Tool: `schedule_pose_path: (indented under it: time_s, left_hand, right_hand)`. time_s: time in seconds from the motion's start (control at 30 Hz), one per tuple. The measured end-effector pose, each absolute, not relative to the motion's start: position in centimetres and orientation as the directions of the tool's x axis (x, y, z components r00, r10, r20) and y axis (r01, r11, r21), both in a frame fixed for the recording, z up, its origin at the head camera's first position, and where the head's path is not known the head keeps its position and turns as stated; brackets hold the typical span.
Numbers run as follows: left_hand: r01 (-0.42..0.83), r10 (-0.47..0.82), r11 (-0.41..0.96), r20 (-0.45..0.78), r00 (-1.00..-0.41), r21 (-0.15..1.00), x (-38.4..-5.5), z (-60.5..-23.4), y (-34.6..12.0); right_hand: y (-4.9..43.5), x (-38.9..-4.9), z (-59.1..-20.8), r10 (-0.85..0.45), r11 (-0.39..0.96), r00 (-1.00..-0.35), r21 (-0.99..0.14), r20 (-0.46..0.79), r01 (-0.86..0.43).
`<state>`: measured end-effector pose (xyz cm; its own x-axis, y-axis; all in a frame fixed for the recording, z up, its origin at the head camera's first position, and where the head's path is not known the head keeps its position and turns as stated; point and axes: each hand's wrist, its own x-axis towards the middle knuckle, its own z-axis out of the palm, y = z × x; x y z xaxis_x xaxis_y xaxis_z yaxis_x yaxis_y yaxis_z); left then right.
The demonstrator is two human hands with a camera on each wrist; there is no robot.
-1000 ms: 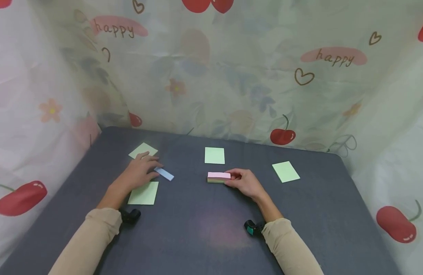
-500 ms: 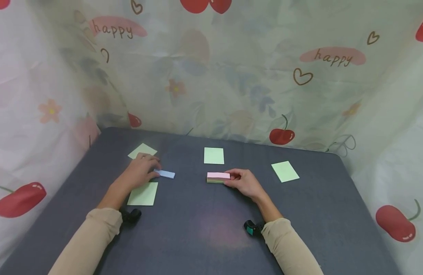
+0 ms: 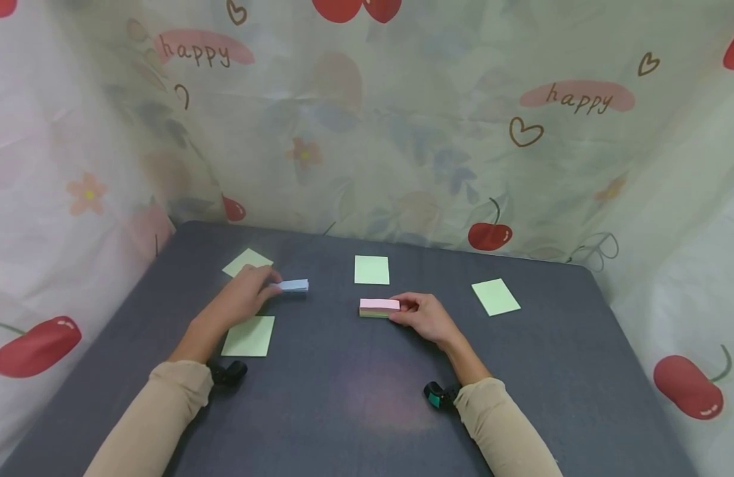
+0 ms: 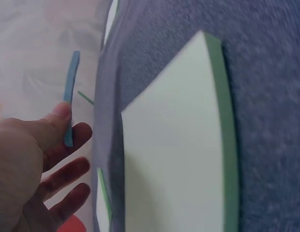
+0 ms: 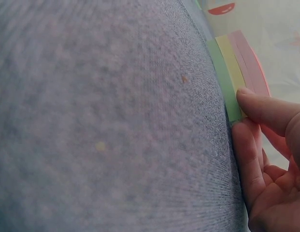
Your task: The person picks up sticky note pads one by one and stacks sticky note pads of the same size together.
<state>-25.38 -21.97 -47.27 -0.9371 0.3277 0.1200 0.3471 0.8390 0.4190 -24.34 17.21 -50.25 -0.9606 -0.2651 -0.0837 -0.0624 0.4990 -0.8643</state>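
In the head view my left hand [image 3: 248, 291] pinches a narrow light-blue sticky note pad [image 3: 295, 285] by its left end. The left wrist view shows the thumb and index finger on that blue strip [image 4: 71, 79], with the other fingers spread loosely. My right hand [image 3: 424, 318] grips the right end of a small stack of narrow sticky note pads [image 3: 379, 305], pink on top. Seen from the right wrist, the stack has green, yellow and pink layers [image 5: 232, 67], held between thumb and fingers. Its lower edge appears to rest on the table.
Square pale-green sticky note pads lie on the dark table [image 3: 343, 397]: one near my left forearm [image 3: 250, 336], one partly behind my left hand [image 3: 248, 257], one at the back middle [image 3: 371, 270], one at the right [image 3: 495, 297]. A patterned curtain [image 3: 391, 146] surrounds the table.
The blue pad has turned from slanting to nearly level and moved up and slightly right in the head view, pinched in my left hand. My right hand and its stack stay put.
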Motion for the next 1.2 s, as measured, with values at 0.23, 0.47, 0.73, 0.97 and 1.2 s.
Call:
schedule_pose_path:
  time_s: [0.23,0.47,0.73,0.97,1.2]
  left_hand:
    - [0.354,0.334,0.811,0.129,-0.934,0.465,-25.4,-46.3,-21.2]
    - [0.355,0.323,0.791,0.154,-0.934,0.498,-25.3,-44.8,-19.6]
    - [0.387,0.325,0.748,0.212,-0.922,0.539,-25.3,-44.0,-17.5]
    - [0.362,0.308,0.698,0.198,-0.931,0.618,-25.2,-43.6,-15.9]
    - [0.299,0.273,0.691,0.146,-0.951,0.658,-25.2,-44.2,-14.3]
  right_hand:
    - [17.2,-24.3,-50.1,-0.266,0.494,-0.961,-0.867,-0.079,-0.066]
    - [16.9,-23.9,-49.8,-0.271,0.485,-0.960,-0.872,-0.071,-0.072]
    - [17.0,-24.1,-50.0,-0.274,0.478,-0.960,-0.875,-0.063,-0.079]
    - [17.0,-24.2,-50.0,-0.273,0.474,-0.959,-0.878,-0.072,-0.069]
    - [17.1,-24.1,-50.1,-0.270,0.476,-0.960,-0.876,-0.069,-0.071]
